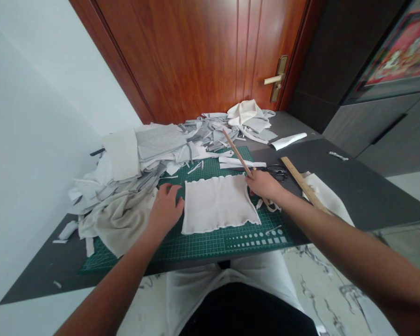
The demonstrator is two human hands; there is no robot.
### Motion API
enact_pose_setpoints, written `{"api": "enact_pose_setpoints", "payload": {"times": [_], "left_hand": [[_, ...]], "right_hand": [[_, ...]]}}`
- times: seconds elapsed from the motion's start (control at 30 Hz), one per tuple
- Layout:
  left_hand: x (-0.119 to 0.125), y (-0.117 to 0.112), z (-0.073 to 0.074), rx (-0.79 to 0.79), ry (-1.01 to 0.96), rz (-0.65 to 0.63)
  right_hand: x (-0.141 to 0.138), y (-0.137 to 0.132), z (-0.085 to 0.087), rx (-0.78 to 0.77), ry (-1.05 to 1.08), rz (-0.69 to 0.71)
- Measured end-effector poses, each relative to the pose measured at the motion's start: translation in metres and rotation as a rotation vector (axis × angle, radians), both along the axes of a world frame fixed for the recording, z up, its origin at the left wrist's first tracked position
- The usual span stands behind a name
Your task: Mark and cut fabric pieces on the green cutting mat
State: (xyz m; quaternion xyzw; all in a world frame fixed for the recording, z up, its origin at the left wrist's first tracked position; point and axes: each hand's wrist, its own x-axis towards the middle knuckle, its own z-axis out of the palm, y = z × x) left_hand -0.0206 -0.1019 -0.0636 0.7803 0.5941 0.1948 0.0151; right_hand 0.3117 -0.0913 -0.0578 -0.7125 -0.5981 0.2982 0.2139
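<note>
A white ribbed fabric piece (217, 203) lies flat on the green cutting mat (210, 242). My left hand (165, 208) rests with fingers spread on the mat at the fabric's left edge. My right hand (263, 184) is closed around a thin wooden stick (235, 150) at the fabric's upper right corner; the stick slants up and to the left over the mat.
A heap of grey and white fabric scraps (136, 168) covers the left and back of the dark table (353, 186). Black scissors (278, 171), a wooden ruler (303, 184) and a white cloth (327, 196) lie to the right. A wooden door (196, 56) stands behind.
</note>
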Motion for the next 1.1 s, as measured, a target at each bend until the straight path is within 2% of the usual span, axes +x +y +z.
{"api": "enact_pose_setpoints", "payload": {"times": [0.1,0.17,0.27,0.33,0.43,0.57,0.7,0.87,1.0,1.1], "left_hand": [[0.036,-0.017,0.004,-0.064,0.031,-0.209],[0.064,-0.024,0.0,-0.145,0.007,-0.292],[0.098,-0.024,-0.017,-0.251,-0.03,-0.297],[0.107,-0.021,-0.031,-0.28,-0.03,-0.25],[0.103,-0.019,-0.045,-0.271,-0.027,-0.204],[0.087,-0.023,-0.048,-0.242,-0.006,-0.175],[0.085,-0.029,-0.036,-0.223,-0.036,-0.18],[0.097,-0.024,-0.019,-0.186,-0.094,-0.273],[0.104,-0.013,-0.026,-0.248,0.061,-0.296],[0.106,-0.01,-0.035,-0.241,0.176,-0.299]], "right_hand": [[-0.009,-0.012,0.015,0.053,0.06,-0.016],[-0.025,-0.025,0.019,0.056,0.29,0.009],[-0.053,-0.044,0.01,-0.021,0.657,0.05],[-0.064,-0.051,-0.004,-0.104,0.692,0.057],[-0.062,-0.055,-0.025,-0.169,0.583,0.055],[-0.045,-0.057,-0.035,-0.138,0.403,0.071],[-0.044,-0.056,-0.031,-0.108,0.264,0.098],[-0.07,-0.046,-0.025,-0.07,0.105,0.114],[-0.077,-0.052,-0.016,-0.027,-0.066,0.107],[-0.067,-0.068,-0.01,0.016,-0.317,0.144]]}}
